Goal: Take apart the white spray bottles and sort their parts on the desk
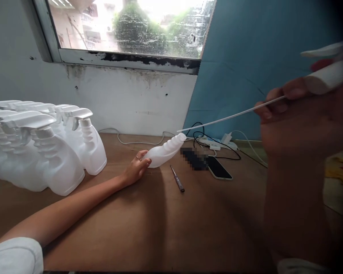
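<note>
My left hand (137, 167) grips the base of a white plastic bottle (165, 152), which tilts with its open neck pointing up and to the right. Raised close to the camera, my right hand (300, 106) is closed on a white trigger sprayer (328, 78). From the sprayer a long thin dip tube (231, 116) slants down to the left, between my fingers. The tube's free end is near the bottle's mouth; I cannot tell whether it is over the opening or beside it. Part of the sprayer is dark and blurred at the right edge.
Several white spray bottles (57, 160) with sprayers on stand grouped at the left. A screwdriver (177, 179) and a phone (219, 168) lie on the brown table (188, 236), beside a pixelated dark item (194, 158). A power strip (217, 143) with tangled cables sits along the back.
</note>
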`<action>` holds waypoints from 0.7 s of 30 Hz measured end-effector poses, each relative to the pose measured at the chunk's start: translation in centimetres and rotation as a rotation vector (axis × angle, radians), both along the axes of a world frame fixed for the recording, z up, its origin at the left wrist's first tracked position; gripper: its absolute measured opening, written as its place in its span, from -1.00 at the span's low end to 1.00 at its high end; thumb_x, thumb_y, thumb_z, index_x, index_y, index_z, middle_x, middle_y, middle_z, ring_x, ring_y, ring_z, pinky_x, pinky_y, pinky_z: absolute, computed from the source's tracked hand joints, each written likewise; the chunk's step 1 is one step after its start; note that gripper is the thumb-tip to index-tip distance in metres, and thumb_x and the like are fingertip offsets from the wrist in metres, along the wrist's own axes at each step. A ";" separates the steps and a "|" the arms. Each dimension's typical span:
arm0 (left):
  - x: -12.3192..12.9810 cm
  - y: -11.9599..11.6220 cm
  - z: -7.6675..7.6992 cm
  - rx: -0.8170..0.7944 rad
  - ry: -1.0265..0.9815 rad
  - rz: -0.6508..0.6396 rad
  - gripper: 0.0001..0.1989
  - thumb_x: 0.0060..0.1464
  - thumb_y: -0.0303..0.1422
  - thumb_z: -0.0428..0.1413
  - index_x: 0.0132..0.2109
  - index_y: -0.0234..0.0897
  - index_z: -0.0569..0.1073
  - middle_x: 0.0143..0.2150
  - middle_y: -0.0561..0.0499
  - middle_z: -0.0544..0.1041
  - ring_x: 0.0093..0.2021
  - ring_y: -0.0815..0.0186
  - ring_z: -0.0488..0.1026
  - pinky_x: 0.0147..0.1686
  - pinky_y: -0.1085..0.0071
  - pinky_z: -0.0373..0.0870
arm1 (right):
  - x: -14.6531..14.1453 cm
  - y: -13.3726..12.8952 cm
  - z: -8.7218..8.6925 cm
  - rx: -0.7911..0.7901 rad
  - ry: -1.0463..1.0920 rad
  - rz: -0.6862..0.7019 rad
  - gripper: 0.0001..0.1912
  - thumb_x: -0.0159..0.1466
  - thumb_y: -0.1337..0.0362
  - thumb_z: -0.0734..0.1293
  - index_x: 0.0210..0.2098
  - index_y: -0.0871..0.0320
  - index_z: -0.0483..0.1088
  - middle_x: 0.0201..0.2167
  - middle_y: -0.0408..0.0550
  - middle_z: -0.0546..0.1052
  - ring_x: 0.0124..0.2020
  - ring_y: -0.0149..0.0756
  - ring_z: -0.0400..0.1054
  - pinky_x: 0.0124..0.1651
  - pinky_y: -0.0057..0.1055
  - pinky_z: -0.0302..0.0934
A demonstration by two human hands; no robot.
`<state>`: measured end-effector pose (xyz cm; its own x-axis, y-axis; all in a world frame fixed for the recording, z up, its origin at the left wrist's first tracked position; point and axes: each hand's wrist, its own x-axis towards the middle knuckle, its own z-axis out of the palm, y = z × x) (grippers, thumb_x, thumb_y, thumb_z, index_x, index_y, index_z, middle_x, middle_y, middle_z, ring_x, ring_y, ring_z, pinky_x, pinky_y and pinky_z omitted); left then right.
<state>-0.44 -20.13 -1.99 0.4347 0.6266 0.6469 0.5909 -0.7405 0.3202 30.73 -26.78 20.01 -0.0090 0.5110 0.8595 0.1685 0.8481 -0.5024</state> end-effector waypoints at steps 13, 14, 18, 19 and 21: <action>0.1 0.0 -0.1 0.047 0.001 -0.034 -0.88 0.23 -0.43 -0.08 -0.14 -0.23 0.33 0.16 -0.16 0.16 0.11 0.22 0.30 0.05 0.26 0.36 | 1.0 0.0 1.2 0.002 0.442 0.327 -0.58 0.40 0.15 0.05 -0.37 0.12 0.45 -0.56 -0.14 0.12 -0.60 -0.44 -0.01 -0.53 -0.46 -0.16; 0.1 0.0 -0.1 0.050 -0.003 -0.038 -0.88 0.23 -0.43 -0.08 -0.14 -0.23 0.33 0.17 -0.16 0.16 0.10 0.22 0.31 0.05 0.26 0.36 | 1.0 0.3 1.2 -0.002 0.432 0.313 -0.66 0.34 0.09 0.15 -0.38 0.11 0.44 -0.56 -0.16 0.10 -0.61 -0.45 -0.05 -0.54 -0.47 -0.17; 0.0 0.2 -0.2 0.039 -0.030 -0.033 -0.90 0.22 -0.41 -0.05 -0.14 -0.24 0.32 0.15 -0.17 0.17 0.09 0.21 0.32 0.05 0.25 0.36 | 0.7 1.0 1.1 -0.047 0.358 0.297 -0.54 -0.10 -0.11 0.48 -0.37 0.08 0.44 -0.54 -0.20 0.09 -0.60 -0.45 -0.08 -0.54 -0.45 -0.15; 0.0 0.3 -0.2 0.033 -0.038 -0.032 -0.91 0.22 -0.40 -0.05 -0.15 -0.24 0.32 0.15 -0.17 0.18 0.08 0.20 0.33 0.05 0.25 0.36 | 0.6 1.1 1.1 -0.052 0.337 0.300 -0.52 -0.15 -0.11 0.49 -0.37 0.07 0.44 -0.54 -0.20 0.09 -0.60 -0.45 -0.08 -0.54 -0.44 -0.14; 0.0 0.4 -0.3 0.020 -0.048 -0.036 -0.91 0.21 -0.39 -0.04 -0.15 -0.24 0.32 0.14 -0.17 0.19 0.08 0.20 0.33 0.06 0.24 0.35 | 0.7 1.1 0.9 -0.025 0.261 0.211 -0.56 -0.07 -0.13 0.44 -0.36 0.05 0.43 -0.53 -0.18 0.09 -0.59 -0.44 -0.08 -0.52 -0.42 -0.12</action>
